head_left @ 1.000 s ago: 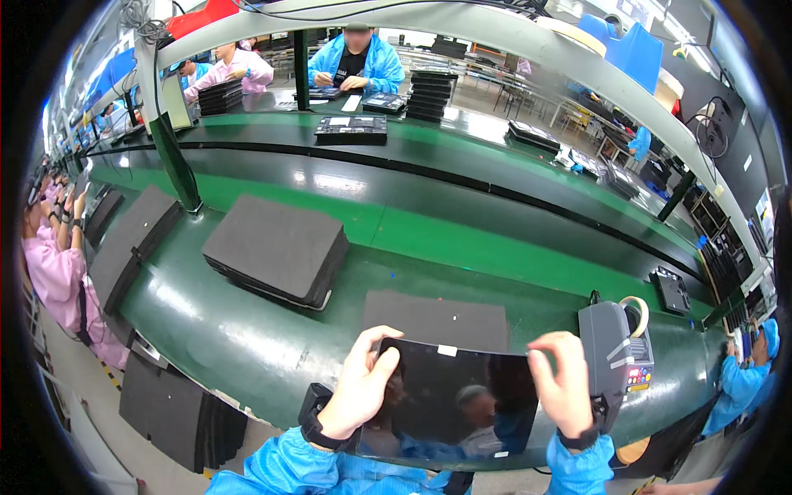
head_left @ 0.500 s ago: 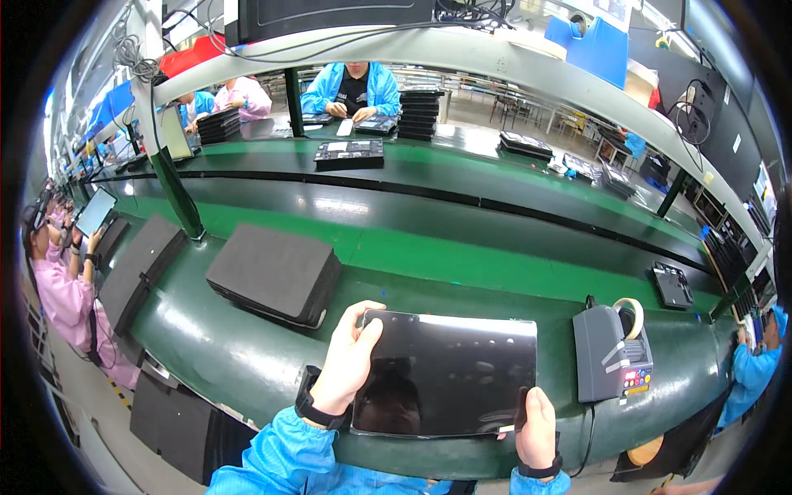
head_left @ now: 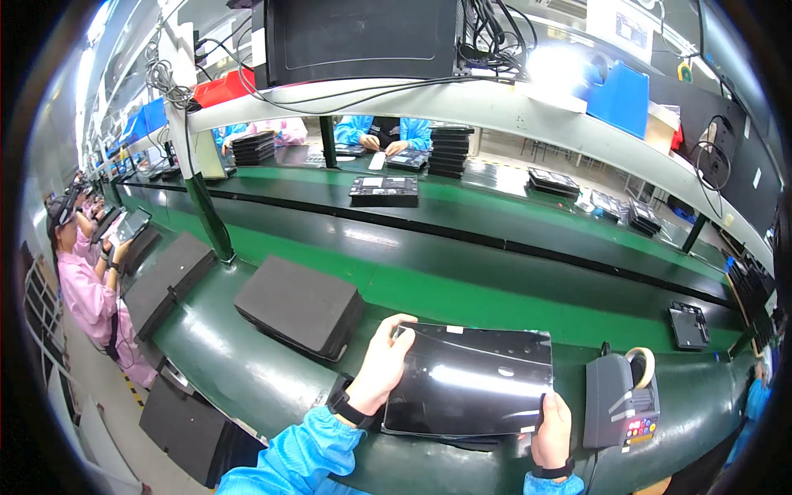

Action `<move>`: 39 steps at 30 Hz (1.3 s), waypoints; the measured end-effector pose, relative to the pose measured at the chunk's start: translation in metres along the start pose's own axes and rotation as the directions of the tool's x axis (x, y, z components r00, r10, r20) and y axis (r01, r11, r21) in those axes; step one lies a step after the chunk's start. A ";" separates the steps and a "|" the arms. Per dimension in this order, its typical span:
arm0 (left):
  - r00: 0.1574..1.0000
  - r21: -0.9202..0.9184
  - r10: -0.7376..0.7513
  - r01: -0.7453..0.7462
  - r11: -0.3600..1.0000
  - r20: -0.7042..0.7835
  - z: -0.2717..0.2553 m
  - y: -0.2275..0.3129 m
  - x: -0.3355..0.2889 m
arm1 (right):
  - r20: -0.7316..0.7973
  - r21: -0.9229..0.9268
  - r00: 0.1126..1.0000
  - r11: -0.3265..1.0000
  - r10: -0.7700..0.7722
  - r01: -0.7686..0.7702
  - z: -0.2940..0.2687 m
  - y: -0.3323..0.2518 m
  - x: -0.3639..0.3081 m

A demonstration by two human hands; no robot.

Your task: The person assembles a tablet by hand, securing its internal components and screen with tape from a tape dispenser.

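A glossy black tablet screen panel (head_left: 470, 396) is held level over the near part of the green bench, with light streaks across its face. My left hand (head_left: 384, 363) grips its left edge, thumb on top and fingers behind. Around the lower right corner closes my right hand (head_left: 553, 433), its thumb along the edge. Small pale tabs show at the panel's upper and lower edges. A grey tape dispenser (head_left: 609, 396) with a roll of pale tape stands just right of my right hand. Left of my left hand lies a stack of dark grey foam sheets (head_left: 299, 301).
A metal post (head_left: 210, 219) rises from the bench at left, carrying a white shelf beam (head_left: 396, 101). Beyond the conveyor, a co-worker's hands (head_left: 384, 147) work beside stacked black trays (head_left: 450, 153). A black frame part (head_left: 689, 326) lies at far right. Another person in pink (head_left: 87, 280) stands at left.
The view has tilted up and shifted, so the bench things sit lower and farther right. The panel stays in both hands, tilted differently, with a bright reflection now across its middle.
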State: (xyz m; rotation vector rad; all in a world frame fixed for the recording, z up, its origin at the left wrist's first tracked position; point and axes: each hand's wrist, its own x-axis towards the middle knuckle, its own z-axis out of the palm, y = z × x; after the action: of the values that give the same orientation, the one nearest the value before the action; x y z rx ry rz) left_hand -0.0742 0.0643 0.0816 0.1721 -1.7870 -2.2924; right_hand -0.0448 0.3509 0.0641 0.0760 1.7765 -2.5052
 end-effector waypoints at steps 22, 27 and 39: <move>1.000 0.061 -0.008 0.009 0.998 -0.013 0.014 0.000 0.009 | -0.005 0.012 1.000 0.999 -0.030 0.030 -0.016 0.028 0.021; 1.000 0.045 -0.009 0.010 0.999 -0.012 0.011 -0.006 0.010 | -0.047 0.020 0.999 1.000 0.001 0.000 -0.008 0.020 0.019; 1.000 0.047 -0.011 0.010 0.999 0.008 0.008 -0.011 0.015 | -0.011 0.018 1.000 1.000 -0.008 0.009 -0.015 0.025 0.016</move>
State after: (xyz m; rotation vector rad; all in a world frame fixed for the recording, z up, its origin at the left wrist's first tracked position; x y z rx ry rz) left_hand -0.0922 0.0707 0.0742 0.1812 -1.8493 -2.2622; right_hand -0.0590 0.3559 0.0341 0.0836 1.7619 -2.5322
